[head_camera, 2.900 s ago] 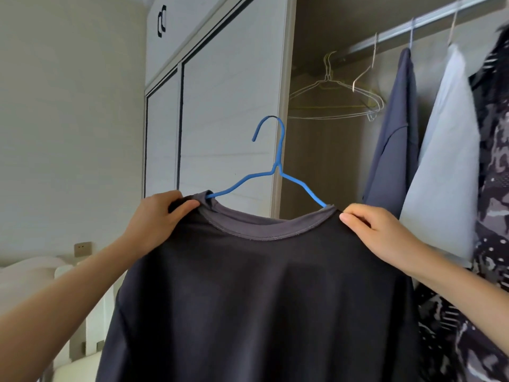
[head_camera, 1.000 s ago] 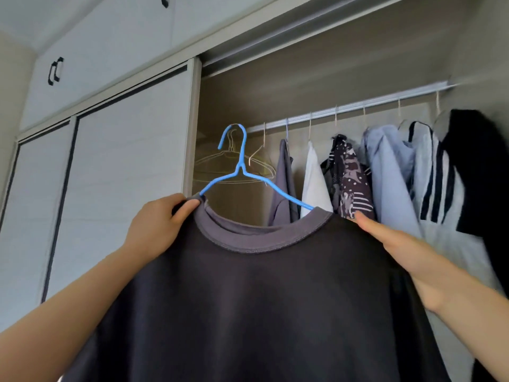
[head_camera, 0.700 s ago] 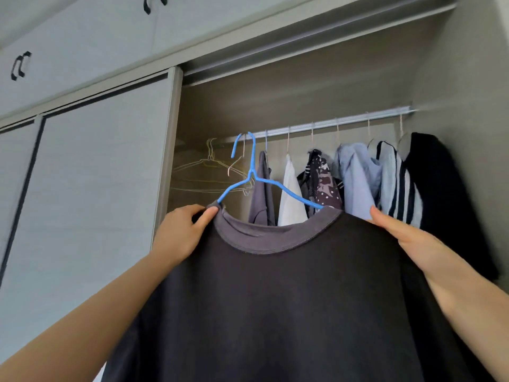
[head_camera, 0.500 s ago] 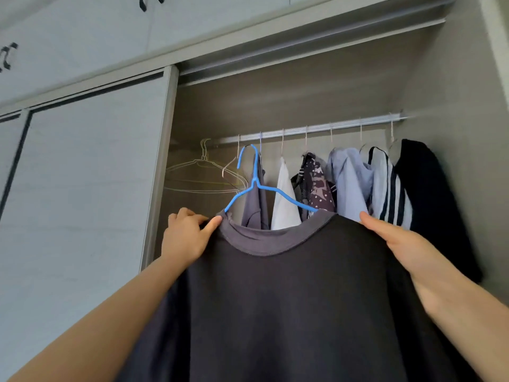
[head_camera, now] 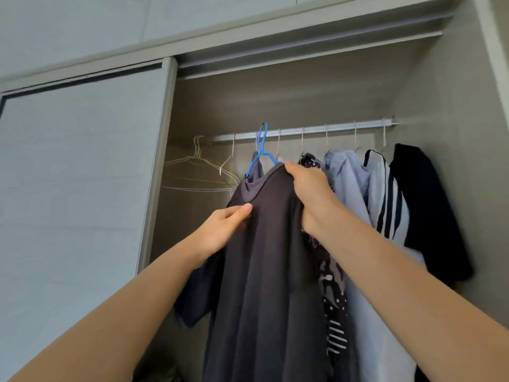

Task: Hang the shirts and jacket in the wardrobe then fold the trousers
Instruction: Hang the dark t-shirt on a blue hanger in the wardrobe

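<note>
Wardrobe [head_camera: 275, 100] open, rail [head_camera: 330, 130] part filled. Dark shirt [head_camera: 270, 257] on blue hanger [head_camera: 261, 144], hook apparently over the rail. Right hand [head_camera: 308, 194] grips its shoulder; left hand [head_camera: 223, 232] touches the front, hold unclear. Hanging step looks nearly done. Next: release, confirm seating.

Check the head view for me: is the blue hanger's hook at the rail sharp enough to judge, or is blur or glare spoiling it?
Head view: soft overall, no strong glare; the blue hanger hook blurs into the pale rail, so seating is unclear; wide-angle skews the wardrobe door edge; the dark grey shirt shows little fold detail.
</note>
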The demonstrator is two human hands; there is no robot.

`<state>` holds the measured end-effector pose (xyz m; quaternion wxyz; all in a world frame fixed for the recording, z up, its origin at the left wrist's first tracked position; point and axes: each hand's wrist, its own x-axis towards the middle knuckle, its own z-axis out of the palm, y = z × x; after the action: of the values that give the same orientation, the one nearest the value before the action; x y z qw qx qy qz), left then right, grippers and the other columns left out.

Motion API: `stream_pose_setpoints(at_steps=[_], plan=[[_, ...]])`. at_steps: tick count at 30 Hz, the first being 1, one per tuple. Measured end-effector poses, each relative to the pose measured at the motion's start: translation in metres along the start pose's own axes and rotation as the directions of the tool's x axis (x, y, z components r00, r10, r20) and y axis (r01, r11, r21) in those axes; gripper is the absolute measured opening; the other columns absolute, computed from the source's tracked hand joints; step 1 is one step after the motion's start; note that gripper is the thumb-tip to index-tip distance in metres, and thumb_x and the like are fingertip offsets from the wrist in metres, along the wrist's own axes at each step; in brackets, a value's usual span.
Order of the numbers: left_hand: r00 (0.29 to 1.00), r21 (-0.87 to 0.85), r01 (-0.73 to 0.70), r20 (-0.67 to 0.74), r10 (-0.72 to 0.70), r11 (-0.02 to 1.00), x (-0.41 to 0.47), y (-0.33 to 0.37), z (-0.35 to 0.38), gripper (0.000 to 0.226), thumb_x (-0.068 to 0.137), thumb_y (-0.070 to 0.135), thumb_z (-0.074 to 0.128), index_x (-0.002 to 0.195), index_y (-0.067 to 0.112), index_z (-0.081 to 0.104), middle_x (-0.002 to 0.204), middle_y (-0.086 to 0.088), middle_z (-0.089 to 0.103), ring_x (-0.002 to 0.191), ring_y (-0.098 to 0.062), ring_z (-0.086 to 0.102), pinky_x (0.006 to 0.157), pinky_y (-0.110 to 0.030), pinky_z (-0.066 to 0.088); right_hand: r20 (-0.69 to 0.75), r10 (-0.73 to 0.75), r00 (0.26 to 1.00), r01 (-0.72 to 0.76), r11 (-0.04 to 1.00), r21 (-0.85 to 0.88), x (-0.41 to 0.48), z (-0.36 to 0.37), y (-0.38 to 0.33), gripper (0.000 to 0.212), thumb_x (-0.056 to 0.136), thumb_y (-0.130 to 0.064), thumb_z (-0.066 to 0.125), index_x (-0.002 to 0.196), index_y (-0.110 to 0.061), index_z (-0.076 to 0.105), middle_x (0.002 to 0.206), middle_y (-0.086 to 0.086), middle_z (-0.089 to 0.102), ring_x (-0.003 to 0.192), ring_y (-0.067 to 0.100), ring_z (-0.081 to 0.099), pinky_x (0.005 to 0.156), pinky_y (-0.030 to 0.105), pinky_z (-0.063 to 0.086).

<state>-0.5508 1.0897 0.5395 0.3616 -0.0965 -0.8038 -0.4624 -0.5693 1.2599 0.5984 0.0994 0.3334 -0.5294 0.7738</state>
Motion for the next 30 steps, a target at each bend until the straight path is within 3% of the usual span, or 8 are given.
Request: stream_pose_setpoints(at_steps=[5,9,11,14,16,21,25,30], plan=[[0.99,-0.08,-0.032,0.132,0.042,0.996,-0.017,0.011,-0.006,0.051,0.085,0.065,0.059,0.126,0.036,0.062,0.119,0.015,0.069,0.111,-0.004,0.064,0.104,-0.032,0.047,0.023,-0.039,0.999,0.041,0.994,-0.101,0.028,0.045,0.01,0.02,0.099,-0.03,0.045,0.084,-0.017,0.049,0.091,0.008,0.059,0.091,0.026,0.06,0.089,0.04,0.05],[0.993,-0.04,-0.008,0.119,0.013,0.999,-0.018,0.01,-0.014,0.092,0.068,0.063,0.072,0.147,0.032,0.039,0.129,0.018,0.06,0.11,0.006,0.061,0.092,-0.019,0.049,0.008,-0.146,0.989,0.144,0.958,-0.249,0.044,0.067,0.009,0.027,0.101,-0.025,0.041,0.074,-0.021,0.038,0.077,0.002,0.049,0.069,0.015,0.05,0.061,0.028,0.04],[0.991,-0.026,-0.014,0.134,0.017,1.0,-0.015,0.004,-0.016,0.097,0.067,0.056,0.081,0.148,0.034,0.032,0.124,0.024,0.056,0.099,0.017,0.059,0.076,-0.008,0.049,0.024,-0.182,0.983,0.181,0.941,-0.287,0.055,0.073,0.009,0.024,0.101,-0.022,0.039,0.078,-0.016,0.043,0.075,0.002,0.047,0.067,0.015,0.048,0.054,0.027,0.035],[0.995,0.057,-0.004,0.101,-0.002,0.998,-0.005,-0.014,-0.018,0.106,0.074,0.03,0.086,0.154,0.032,0.016,0.12,0.025,0.05,0.093,0.017,0.06,0.068,-0.004,0.048,0.032,-0.208,0.978,0.206,0.916,-0.345,0.073,0.082,0.011,0.025,0.103,-0.022,0.037,0.11,-0.004,0.053,0.078,0.001,0.047,0.066,0.012,0.045,0.046,0.02,0.036],[1.0,0.192,0.011,-0.008,-0.009,0.981,0.003,-0.023,-0.017,0.098,0.079,0.015,0.078,0.155,0.028,0.017,0.122,0.014,0.053,0.101,0.0,0.061,0.076,-0.013,0.049,0.033,-0.241,0.97,0.234,0.885,-0.403,0.085,0.087,0.012,0.03,0.103,-0.021,0.036,0.121,-0.002,0.051,0.085,0.002,0.048,0.065,0.011,0.043,0.034,0.012,0.029],[0.974,0.34,0.006,-0.214,0.071,0.94,0.037,-0.046,-0.02,0.041,0.089,0.002,0.056,0.126,0.02,0.054,0.114,0.001,0.064,0.099,-0.017,0.06,0.064,-0.011,0.042,0.022,-0.322,0.946,0.287,0.808,-0.515,0.12,0.104,0.021,0.027,0.098,-0.01,0.039,0.12,-0.002,0.052,0.12,0.011,0.051,0.066,0.011,0.039,0.047,0.02,0.024],[0.96,0.345,0.017,-0.268,0.081,0.939,0.07,-0.061,-0.029,0.037,0.095,0.002,0.052,0.129,0.016,0.054,0.122,-0.004,0.063,0.115,-0.025,0.058,0.088,-0.028,0.046,0.033,-0.351,0.936,0.307,0.766,-0.565,0.155,0.122,0.028,0.032,0.095,-0.004,0.042,0.125,0.0,0.052,0.127,0.017,0.054,0.086,0.021,0.047,0.055,0.023,0.034],[0.948,0.253,0.03,-0.313,0.052,0.967,0.107,-0.094,-0.035,0.032,0.1,0.011,0.052,0.131,0.016,0.053,0.124,-0.002,0.063,0.118,-0.024,0.057,0.096,-0.032,0.045,0.036,-0.365,0.93,0.304,0.713,-0.632,0.198,0.137,0.049,0.032,0.096,-0.004,0.041,0.125,0.005,0.052,0.12,0.017,0.053,0.099,0.026,0.049,0.07,0.027,0.035]])
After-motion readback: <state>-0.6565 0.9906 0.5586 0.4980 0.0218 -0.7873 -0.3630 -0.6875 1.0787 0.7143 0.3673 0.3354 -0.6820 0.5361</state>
